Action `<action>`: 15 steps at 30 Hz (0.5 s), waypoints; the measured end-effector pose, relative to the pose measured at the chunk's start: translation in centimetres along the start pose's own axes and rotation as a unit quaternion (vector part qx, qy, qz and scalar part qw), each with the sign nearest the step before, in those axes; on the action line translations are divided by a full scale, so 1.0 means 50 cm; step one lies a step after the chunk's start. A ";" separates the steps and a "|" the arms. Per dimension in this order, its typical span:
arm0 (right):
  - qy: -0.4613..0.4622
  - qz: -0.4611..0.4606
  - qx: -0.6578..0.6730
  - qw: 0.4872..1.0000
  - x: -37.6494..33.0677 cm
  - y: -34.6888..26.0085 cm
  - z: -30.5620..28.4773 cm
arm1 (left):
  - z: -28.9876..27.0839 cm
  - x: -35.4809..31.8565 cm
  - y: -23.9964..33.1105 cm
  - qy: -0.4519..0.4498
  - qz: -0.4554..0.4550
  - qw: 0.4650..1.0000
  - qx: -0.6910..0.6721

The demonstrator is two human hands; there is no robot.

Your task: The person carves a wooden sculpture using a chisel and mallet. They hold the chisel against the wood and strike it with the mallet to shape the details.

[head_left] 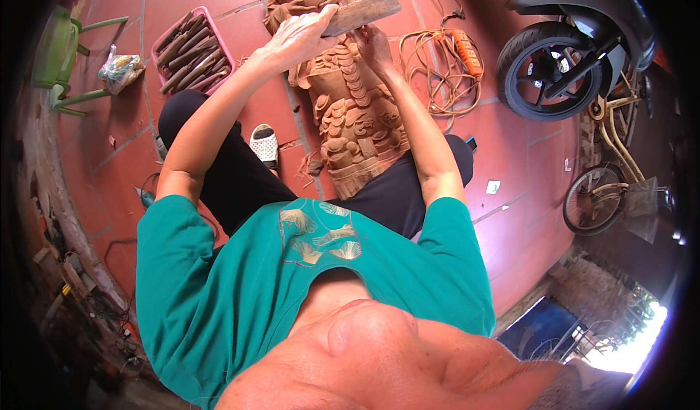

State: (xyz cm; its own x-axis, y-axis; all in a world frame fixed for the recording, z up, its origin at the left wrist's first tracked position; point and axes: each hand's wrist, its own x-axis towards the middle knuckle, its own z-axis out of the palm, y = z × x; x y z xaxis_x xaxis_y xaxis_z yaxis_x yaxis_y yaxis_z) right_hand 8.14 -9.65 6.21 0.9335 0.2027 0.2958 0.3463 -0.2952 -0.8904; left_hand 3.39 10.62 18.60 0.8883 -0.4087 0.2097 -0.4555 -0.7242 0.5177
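A long carved wooden statue [357, 122] lies on the floor between my legs, its surface cut into scales and folds. My left hand [300, 40] is closed around one end of a flat wooden bat [364, 13], held above the upper part of the carving. The bat's free end points right, over my right hand. My right hand [375, 48] is close against the carving, just below the bat, with its fingers curled together. What those fingers grip, if anything, is hidden by the bat and the hand.
To the left are a pink basket [232, 63] of dark stick-like pieces, a green chair [57, 49] and a plastic bag [121, 69]. On the right lie an orange power strip [467, 51] with a coiled cord [429, 82], a motorbike wheel [509, 75] and a bicycle [616, 147].
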 end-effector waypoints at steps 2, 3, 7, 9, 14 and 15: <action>0.007 0.027 0.006 1.000 0.012 0.018 -0.004 | 0.006 0.002 -0.016 -0.013 -0.016 1.000 0.019; 0.017 0.057 0.019 0.998 0.016 0.019 -0.005 | 0.008 -0.001 -0.024 0.005 -0.013 1.000 0.016; 0.036 0.094 0.060 0.993 0.017 0.008 -0.016 | -0.002 -0.006 -0.045 0.058 -0.014 0.997 0.039; 0.032 0.085 0.113 0.989 0.017 -0.002 -0.010 | -0.014 -0.004 -0.036 0.048 -0.030 0.998 0.032; 0.006 -0.012 0.030 0.999 0.011 -0.023 0.009 | -0.026 -0.003 -0.025 0.051 -0.031 0.998 0.019; 0.001 -0.007 0.042 0.999 0.006 -0.016 0.009 | -0.026 -0.002 -0.022 0.051 -0.028 0.998 0.018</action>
State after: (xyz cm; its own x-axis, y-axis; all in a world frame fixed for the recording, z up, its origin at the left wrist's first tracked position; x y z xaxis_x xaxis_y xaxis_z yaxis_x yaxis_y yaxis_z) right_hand 8.12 -8.93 6.85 0.9290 0.2044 0.3085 0.3499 -0.2134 -0.9122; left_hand 3.88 12.19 19.06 0.9132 -0.3088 0.2660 -0.4046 -0.7649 0.5013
